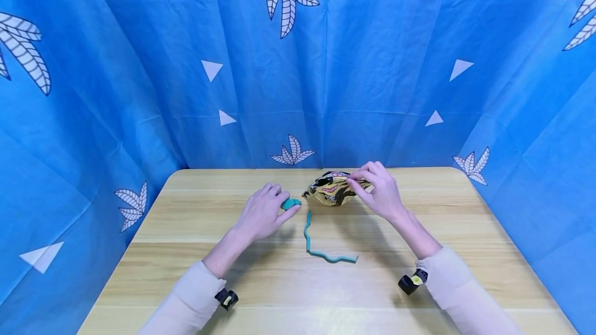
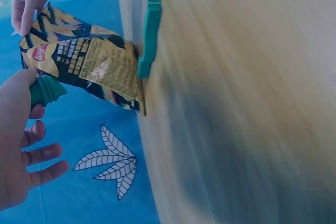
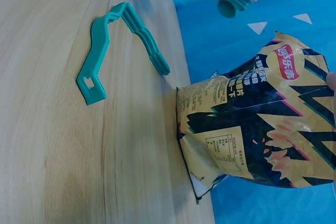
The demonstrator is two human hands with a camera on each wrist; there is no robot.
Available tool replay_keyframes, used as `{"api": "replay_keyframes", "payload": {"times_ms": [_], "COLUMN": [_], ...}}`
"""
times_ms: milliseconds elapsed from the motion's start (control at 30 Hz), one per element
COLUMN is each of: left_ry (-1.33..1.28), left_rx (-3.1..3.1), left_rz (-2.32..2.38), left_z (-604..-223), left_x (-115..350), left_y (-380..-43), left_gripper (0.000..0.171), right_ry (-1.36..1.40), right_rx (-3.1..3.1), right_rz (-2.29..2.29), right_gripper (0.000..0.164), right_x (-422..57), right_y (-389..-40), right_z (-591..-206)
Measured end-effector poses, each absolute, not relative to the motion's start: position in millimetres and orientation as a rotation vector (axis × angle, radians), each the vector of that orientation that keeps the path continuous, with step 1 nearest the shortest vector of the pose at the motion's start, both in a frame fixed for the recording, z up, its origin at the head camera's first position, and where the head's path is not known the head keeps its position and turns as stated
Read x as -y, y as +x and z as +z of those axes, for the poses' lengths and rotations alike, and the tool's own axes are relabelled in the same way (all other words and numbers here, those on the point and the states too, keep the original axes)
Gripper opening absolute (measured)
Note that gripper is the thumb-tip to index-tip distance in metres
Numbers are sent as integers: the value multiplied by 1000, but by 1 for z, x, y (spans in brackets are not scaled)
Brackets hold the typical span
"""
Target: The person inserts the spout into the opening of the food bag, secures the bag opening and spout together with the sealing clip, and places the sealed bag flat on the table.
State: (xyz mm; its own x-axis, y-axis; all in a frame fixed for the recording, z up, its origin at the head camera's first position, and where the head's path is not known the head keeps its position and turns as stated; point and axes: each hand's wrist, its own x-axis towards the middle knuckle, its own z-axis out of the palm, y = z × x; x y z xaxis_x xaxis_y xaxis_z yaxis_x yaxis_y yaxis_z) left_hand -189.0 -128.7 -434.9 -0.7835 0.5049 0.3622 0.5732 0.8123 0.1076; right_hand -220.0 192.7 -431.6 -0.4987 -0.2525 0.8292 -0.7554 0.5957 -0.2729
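Note:
My left hand (image 1: 263, 212) pinches a small green ribbed cap (image 3: 231, 1) between thumb and forefinger. Its other fingers are spread apart in the left wrist view. A gold and black snack bag (image 3: 252, 108) stands tilted at the back of the table, one end on the wood. My right hand (image 1: 378, 190) pinches the bag's upper edge. In front of the bag lies a long green hinged bag clip (image 1: 308, 242), opened out into an L shape. The cap is held just left of the bag, apart from it in the head view.
The light wooden table (image 1: 186, 268) ends at a blue curtain (image 1: 274, 81) with white leaf prints, which also runs along both sides. A black wrist camera (image 1: 226, 299) sits on the left cuff, another camera (image 1: 412, 282) on the right.

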Motion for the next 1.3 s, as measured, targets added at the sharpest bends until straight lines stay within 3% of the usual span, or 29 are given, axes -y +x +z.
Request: {"api": "replay_keyframes", "payload": {"times_ms": [1300], "left_ry": [-899], "left_rx": [2583], "left_rz": [-271], "left_z": [-408], "left_x": [109], "left_y": [-209], "left_gripper": [39], "right_ry": [859], "right_rx": [2007], "right_rz": [841], "right_gripper": [7], "right_x": [-186], "right_y": [-214], "right_z": [-434]}}
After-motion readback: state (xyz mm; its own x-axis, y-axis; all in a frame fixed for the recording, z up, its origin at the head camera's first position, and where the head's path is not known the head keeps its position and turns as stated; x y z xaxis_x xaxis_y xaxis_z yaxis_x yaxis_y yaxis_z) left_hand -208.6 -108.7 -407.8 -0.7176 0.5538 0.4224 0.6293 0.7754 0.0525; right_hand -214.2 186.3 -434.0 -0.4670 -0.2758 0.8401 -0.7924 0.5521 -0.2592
